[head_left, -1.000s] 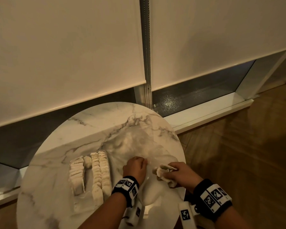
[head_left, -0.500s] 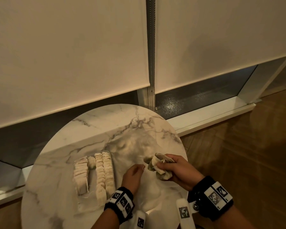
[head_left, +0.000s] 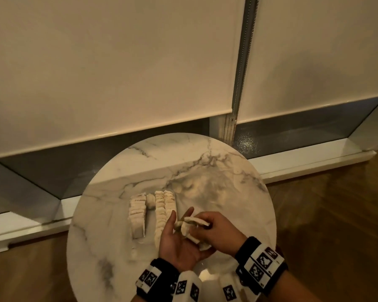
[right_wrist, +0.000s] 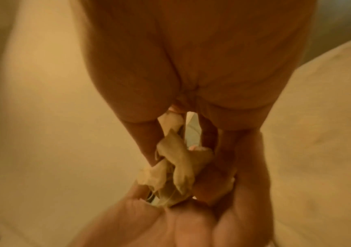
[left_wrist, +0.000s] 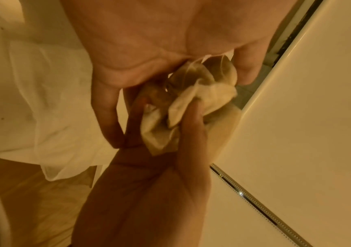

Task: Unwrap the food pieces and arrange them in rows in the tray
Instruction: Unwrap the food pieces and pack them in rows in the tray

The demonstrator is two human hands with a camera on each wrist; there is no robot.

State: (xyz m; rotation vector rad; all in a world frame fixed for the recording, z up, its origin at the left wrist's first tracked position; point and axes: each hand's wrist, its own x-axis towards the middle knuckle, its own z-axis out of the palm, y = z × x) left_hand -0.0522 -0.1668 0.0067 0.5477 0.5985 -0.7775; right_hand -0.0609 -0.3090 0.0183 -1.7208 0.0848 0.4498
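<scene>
Wrapped food piece [head_left: 189, 231], held above the near part of the marble table [head_left: 122, 253] right of the tray rows [head_left: 159, 205], pinched in right hand [head_left: 214, 233] over flat, relaxed left hand [head_left: 179, 243]; probably light, soft, crumbly, best taken by loose wrapper edges.

A round marble-patterned table [head_left: 205, 166] stands on a wood floor [head_left: 327, 225] by the window — on it, pale food pieces [head_left: 138, 212] lie in close rows, left of centre.
</scene>
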